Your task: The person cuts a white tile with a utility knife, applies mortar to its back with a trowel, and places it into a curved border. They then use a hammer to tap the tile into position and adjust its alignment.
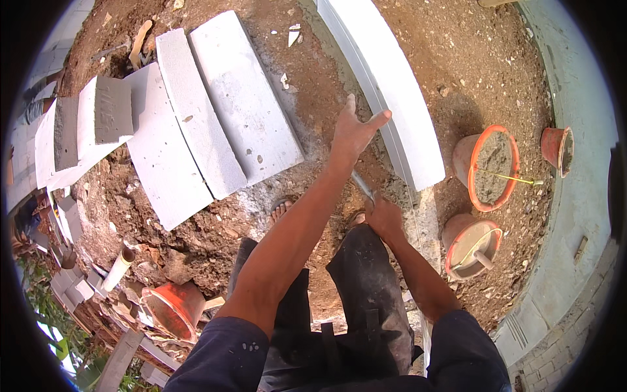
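Lying right of the left hand (pixel 358 129) is a white block (pixel 397 85).

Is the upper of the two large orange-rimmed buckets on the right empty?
No, the upper bucket holds a lumpy grey mix inside its orange rim.

Pretty clearly an outdoor building site, I'd say. The ground is bare brown stony earth (pixel 483 52), with big flat white rectangular masonry blocks (pixel 241 104) lying around and a long white straight-sided block (pixel 392 85) off to the right of them. Then you've got round red orange-rimmed buckets (pixel 461 159), one full of lumpy grey mix (pixel 495 166), plus strong sunlight and green leafy plants (pixel 62 349).
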The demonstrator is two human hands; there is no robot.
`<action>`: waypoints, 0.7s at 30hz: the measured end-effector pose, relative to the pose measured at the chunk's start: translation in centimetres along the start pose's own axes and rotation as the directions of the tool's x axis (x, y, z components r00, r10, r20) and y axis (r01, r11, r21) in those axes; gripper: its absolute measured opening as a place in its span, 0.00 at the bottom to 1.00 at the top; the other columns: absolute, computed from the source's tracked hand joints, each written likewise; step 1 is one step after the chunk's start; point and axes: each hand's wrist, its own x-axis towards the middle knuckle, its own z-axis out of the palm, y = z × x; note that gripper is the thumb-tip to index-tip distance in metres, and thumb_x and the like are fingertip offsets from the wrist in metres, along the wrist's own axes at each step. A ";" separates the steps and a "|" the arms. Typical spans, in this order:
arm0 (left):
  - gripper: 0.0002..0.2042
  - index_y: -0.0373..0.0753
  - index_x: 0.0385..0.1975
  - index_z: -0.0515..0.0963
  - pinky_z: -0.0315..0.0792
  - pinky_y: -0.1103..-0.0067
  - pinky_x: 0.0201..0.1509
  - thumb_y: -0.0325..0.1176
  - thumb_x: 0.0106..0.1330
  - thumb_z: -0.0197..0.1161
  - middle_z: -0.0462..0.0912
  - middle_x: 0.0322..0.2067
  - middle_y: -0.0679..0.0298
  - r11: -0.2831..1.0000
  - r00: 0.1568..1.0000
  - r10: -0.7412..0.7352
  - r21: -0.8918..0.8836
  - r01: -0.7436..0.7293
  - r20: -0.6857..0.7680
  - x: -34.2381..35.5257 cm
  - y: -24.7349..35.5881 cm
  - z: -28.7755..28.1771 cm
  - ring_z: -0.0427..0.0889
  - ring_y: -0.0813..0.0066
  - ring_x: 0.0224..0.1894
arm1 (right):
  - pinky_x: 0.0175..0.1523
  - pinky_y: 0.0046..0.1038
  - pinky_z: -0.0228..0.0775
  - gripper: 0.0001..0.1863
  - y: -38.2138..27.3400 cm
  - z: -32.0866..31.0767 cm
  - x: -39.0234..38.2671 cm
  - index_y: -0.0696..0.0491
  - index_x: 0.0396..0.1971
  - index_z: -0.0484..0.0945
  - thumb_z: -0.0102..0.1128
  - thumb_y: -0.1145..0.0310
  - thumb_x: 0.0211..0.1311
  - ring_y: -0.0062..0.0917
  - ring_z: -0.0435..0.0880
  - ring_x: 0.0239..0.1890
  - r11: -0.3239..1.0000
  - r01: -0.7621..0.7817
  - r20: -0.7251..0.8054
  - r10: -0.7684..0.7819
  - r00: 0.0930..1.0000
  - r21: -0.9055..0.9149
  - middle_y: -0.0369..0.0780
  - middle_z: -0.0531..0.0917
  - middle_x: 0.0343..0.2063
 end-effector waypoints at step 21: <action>0.58 0.16 0.67 0.47 0.73 0.73 0.57 0.42 0.42 0.78 0.73 0.54 0.33 0.969 0.997 0.068 -0.238 -0.058 0.032 11.8 -4.4 6.7 0.79 0.51 0.54 | 0.60 0.39 0.65 0.32 -5.4 7.4 26.2 0.55 0.62 0.69 0.59 0.50 0.64 0.43 0.79 0.52 0.970 0.147 -0.418 -0.054 0.907 0.192 0.49 0.79 0.52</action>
